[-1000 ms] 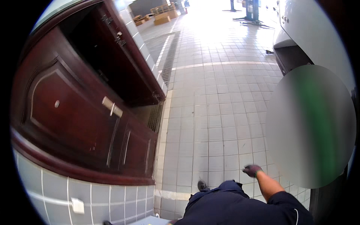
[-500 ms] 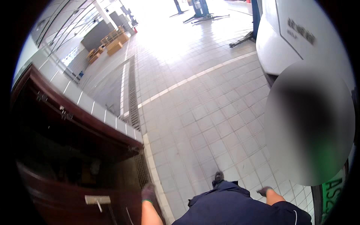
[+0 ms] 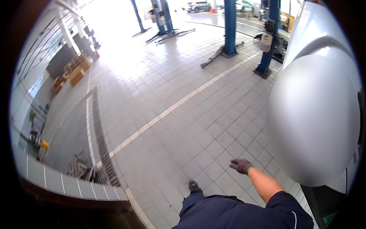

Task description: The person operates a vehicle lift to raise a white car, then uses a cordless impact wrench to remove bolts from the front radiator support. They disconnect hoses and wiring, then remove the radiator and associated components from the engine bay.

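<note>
My right hand (image 3: 240,166) wears a dark purple work glove with a green cuff. It hangs over the tiled floor (image 3: 183,141), its fingers loosely stretched out and holding nothing. Close to that side stands a silver-white car (image 3: 328,28), apart from the hand; a blurred oval hides much of it. My left hand is outside the picture. A dark shoe (image 3: 193,186) of mine shows on the tiles.
Blue lift posts (image 3: 230,28) with low floor arms (image 3: 212,57) stand ahead. A floor drain grating (image 3: 100,133) runs along the left, beside a low tiled wall (image 3: 72,185). Cardboard boxes (image 3: 77,75) and scrap metal (image 3: 79,166) lie further left.
I have moved forward past the dark doorway on the left. My right hand has swung forward, and my left hand has left the picture. More lift posts show at the right.
</note>
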`<state>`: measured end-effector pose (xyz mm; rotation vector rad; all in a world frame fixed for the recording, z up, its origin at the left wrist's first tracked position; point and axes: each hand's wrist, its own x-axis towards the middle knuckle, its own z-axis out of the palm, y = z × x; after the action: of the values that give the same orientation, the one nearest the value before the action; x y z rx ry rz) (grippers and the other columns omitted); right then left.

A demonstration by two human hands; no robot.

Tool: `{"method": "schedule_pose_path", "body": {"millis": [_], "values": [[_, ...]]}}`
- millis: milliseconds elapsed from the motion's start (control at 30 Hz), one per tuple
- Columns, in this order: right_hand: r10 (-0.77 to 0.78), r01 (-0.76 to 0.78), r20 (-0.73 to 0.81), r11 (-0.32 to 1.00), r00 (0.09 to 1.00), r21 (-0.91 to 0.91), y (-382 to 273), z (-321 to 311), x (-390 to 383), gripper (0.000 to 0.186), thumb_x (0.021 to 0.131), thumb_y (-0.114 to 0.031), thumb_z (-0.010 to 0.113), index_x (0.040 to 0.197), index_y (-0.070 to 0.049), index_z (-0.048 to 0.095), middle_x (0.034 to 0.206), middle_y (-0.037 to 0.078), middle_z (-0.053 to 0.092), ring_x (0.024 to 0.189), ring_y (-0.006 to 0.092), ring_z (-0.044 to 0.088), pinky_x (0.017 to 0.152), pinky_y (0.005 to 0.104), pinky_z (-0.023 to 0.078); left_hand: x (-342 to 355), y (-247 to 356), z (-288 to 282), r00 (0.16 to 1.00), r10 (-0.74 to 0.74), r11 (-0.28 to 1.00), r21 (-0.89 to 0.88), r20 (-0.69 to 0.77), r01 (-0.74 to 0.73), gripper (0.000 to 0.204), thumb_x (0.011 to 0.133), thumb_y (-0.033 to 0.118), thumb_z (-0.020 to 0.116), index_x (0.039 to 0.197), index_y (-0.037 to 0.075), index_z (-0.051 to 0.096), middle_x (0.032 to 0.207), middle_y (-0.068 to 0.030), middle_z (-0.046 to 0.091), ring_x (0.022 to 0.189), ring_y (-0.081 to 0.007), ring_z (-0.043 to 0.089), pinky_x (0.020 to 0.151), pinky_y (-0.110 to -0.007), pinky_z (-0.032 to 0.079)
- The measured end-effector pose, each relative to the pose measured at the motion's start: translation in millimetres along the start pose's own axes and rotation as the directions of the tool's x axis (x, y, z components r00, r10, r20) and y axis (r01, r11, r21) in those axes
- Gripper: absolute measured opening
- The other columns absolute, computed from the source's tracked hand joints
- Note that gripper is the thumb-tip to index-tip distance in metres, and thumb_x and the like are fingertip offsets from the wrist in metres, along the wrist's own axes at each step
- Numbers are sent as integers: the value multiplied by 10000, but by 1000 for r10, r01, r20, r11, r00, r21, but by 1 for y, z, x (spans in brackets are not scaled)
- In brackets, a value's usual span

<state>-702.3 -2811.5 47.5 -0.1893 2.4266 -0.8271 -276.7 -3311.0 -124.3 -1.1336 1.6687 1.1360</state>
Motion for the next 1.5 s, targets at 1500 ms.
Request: {"method": "schedule_pose_path", "body": {"millis": [1500], "values": [[743, -844, 421, 524, 520, 117, 203, -566, 826, 542, 1111, -296, 439, 1652, -301, 474, 1670, 121, 507, 1483, 380, 538, 1218, 527, 451, 387, 2192, -118, 401, 909, 277, 556, 113, -784, 583, 1005, 389, 705, 1425, -13, 652, 1399, -240, 706, 1306, -388, 665, 1121, -448, 514]]}}
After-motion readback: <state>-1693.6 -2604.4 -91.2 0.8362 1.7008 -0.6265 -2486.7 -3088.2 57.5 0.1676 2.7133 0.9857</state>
